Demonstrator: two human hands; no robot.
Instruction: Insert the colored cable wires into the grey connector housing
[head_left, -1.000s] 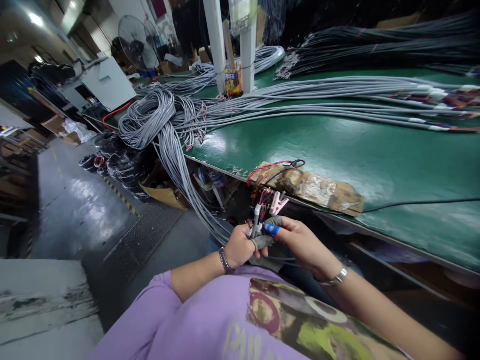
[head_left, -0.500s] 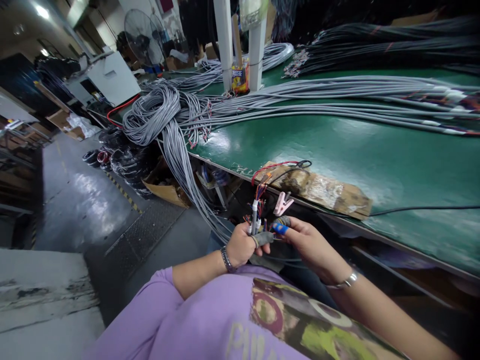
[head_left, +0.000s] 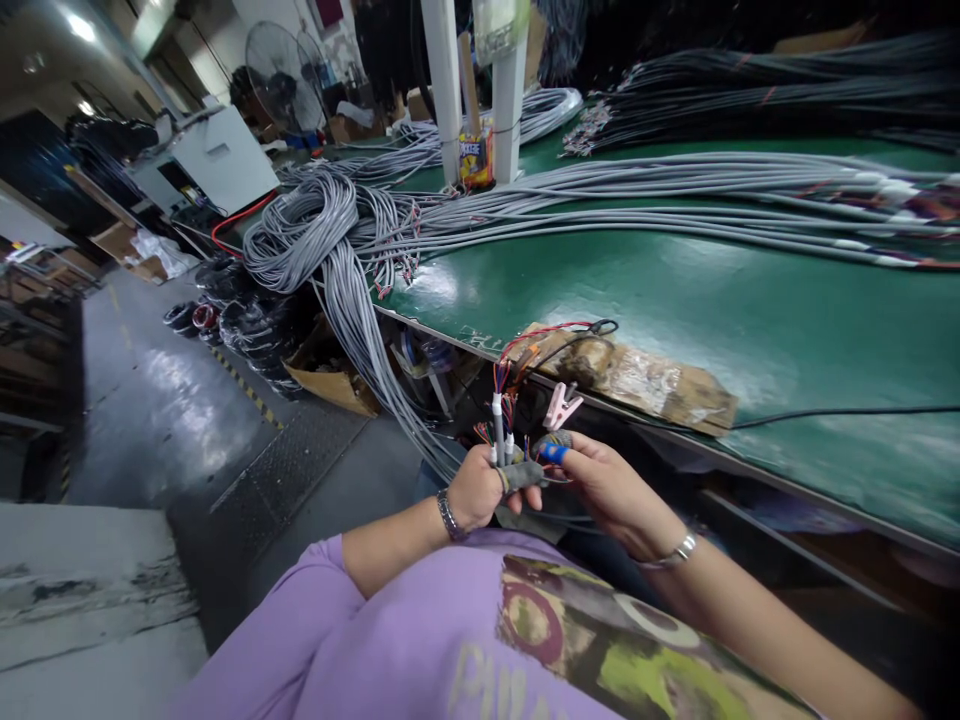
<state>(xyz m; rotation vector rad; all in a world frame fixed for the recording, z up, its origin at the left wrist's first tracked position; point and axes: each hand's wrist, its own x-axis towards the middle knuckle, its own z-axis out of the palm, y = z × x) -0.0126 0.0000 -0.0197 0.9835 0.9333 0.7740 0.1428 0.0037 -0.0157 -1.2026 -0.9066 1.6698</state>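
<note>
Left hand (head_left: 476, 490) is gripping grey cable ends (head_left: 499, 430) upright, seemingly low down so their coloured wires (head_left: 501, 378) are fanning free, while the right hand (head_left: 611, 490) is pinching just beside them, its exact hold unclear. Beyond, a pink clip (head_left: 562, 410) is sitting by a taped board (head_left: 645, 385), apparently for easy reach, at the worktop (head_left: 600, 275) edge, right of centre.

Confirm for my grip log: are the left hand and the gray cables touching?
Touching: the head view shows the left hand closed around gray cables, their ends rising above the fist.
</note>
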